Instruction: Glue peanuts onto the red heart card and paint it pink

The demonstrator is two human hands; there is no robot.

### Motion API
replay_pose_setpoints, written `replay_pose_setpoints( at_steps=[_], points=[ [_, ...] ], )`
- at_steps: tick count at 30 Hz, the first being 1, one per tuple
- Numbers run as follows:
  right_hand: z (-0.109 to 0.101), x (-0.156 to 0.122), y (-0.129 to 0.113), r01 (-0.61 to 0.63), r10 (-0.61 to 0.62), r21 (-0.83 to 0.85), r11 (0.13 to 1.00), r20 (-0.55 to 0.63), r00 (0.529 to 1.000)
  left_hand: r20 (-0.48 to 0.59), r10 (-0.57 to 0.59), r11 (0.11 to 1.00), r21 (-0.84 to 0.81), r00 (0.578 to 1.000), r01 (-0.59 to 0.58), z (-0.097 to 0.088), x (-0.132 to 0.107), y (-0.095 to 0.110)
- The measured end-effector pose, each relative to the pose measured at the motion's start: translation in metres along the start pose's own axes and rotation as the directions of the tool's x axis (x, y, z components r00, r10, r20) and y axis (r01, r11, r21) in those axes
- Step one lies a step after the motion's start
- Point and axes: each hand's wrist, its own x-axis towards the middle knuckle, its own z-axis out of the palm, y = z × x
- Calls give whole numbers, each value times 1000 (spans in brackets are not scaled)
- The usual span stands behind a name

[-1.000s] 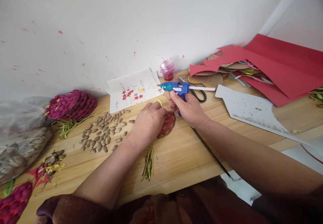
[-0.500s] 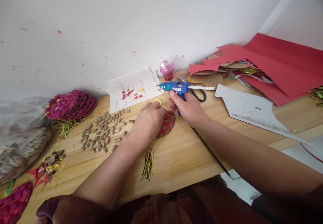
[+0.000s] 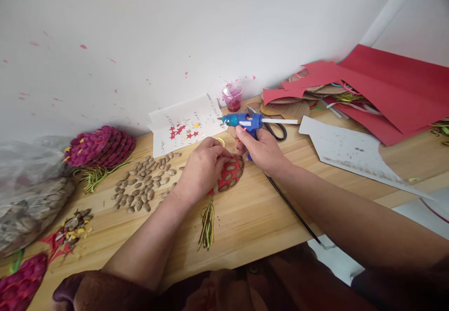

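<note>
My right hand [image 3: 265, 151] is wrapped round the handle of a blue glue gun [image 3: 242, 121]. A white glue stick juts from its back end, and its nozzle points left. My left hand [image 3: 203, 166] has its fingertips pinched together at the upper part of a red disc [image 3: 225, 178]; whatever is between them is hidden. Several brown, speckled, nut-like pieces [image 3: 230, 168] sit on the disc. A green and brown thread tassel [image 3: 207, 224] hangs from its near side, and a yellow loop [image 3: 220, 141] shows at its far side. My left hand covers part of the disc.
Loose brown pieces [image 3: 138, 184] lie to the left. Behind are a paper [image 3: 164, 147] with small stars, a plastic cup [image 3: 232, 97] and scissors [image 3: 280, 132]. Finished-looking purple discs [image 3: 100, 147] are stacked left; red card [image 3: 393, 91] lies right. A cord [image 3: 294, 213] crosses the front edge.
My left hand has shifted slightly left and up over the disc, so more of its red face and brown pieces shows. My right hand and the glue gun have hardly moved.
</note>
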Motion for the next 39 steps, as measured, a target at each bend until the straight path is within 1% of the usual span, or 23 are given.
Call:
replay_pose_setpoints(
  at_steps=[2,9,14,20,30,39],
  points=[
    [0,0,1,6,-6,7,1000,3,1000,1,0,1000,-11,1000,0,0,0,0],
    [1,0,1,-1,1,34,999,10,1000,-7,-66,995,-71,998,65,-5,1,-4],
    [1,0,-1,-13,13,7,1000,4,1000,14,-36,997,-70,999,37,-1,-1,-3],
    [0,2,1,19,-19,-10,1000,10,1000,2,-3,1000,-21,1000,3,5,-1,0],
    [0,2,2,11,-11,-40,999,10,1000,-24,61,996,69,998,-60,12,-1,-2],
    [-1,3,2,16,-15,-58,998,13,1000,-30,52,995,83,998,-50,13,0,0]
  ],
)
